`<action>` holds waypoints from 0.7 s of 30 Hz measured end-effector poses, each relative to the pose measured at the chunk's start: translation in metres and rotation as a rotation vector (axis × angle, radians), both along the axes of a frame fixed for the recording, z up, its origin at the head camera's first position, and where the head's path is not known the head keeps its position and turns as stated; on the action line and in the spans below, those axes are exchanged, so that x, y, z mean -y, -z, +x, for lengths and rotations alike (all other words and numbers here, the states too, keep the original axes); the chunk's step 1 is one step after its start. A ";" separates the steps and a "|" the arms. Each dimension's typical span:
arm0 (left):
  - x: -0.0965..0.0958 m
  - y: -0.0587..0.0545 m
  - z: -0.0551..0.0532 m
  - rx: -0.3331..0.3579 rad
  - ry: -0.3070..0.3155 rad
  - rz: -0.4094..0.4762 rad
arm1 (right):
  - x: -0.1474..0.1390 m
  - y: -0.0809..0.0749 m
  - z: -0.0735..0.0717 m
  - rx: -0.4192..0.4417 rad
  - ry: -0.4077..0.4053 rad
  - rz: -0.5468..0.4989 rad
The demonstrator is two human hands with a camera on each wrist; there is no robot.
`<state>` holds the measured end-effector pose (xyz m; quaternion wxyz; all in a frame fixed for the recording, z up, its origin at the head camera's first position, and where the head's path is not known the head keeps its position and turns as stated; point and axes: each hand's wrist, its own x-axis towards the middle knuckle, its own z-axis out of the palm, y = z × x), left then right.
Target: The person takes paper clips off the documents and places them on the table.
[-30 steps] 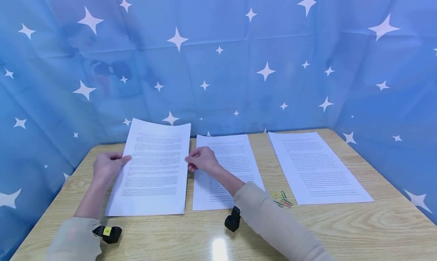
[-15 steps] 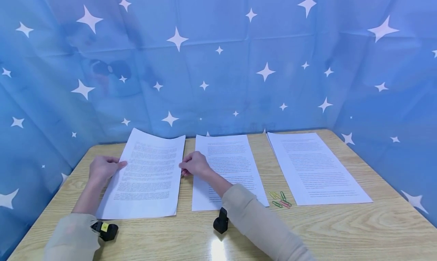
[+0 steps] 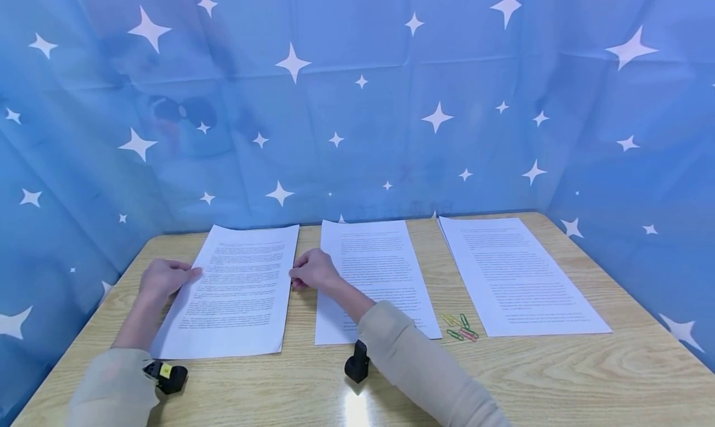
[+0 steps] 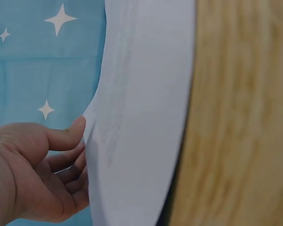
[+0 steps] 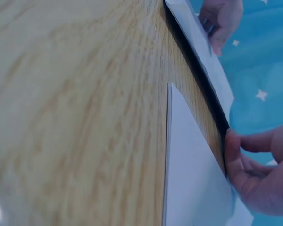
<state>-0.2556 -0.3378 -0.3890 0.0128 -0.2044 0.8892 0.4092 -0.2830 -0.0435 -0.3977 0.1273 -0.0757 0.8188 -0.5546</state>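
A printed sheet of paper lies low over the left of the table, its near right corner slightly curled. My left hand pinches its left edge; in the left wrist view the thumb of that left hand meets the edge, and the paper bows there. On the opposite edge my right hand pinches the same sheet between thumb and fingers. From the right wrist view, a dark shadow runs under the sheet's long near edge, close over the wood.
Beside the right hand lie printed papers in the middle, partly under the right forearm. More printed papers lie at the right. Several coloured paper clips sit between those two. A blue starred curtain hangs behind the wooden table.
Both hands have lowered the sheet toward the table and shifted it left and nearer. Its raised, curled far edge has flattened down. The other papers and the clips stay put.
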 end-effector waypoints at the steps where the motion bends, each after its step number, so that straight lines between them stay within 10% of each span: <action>1: 0.001 -0.002 0.000 0.004 0.008 -0.003 | 0.000 0.000 0.000 -0.002 -0.002 0.006; 21: -0.006 -0.022 0.008 0.005 0.086 -0.092 | -0.024 -0.015 0.002 -0.028 -0.043 0.005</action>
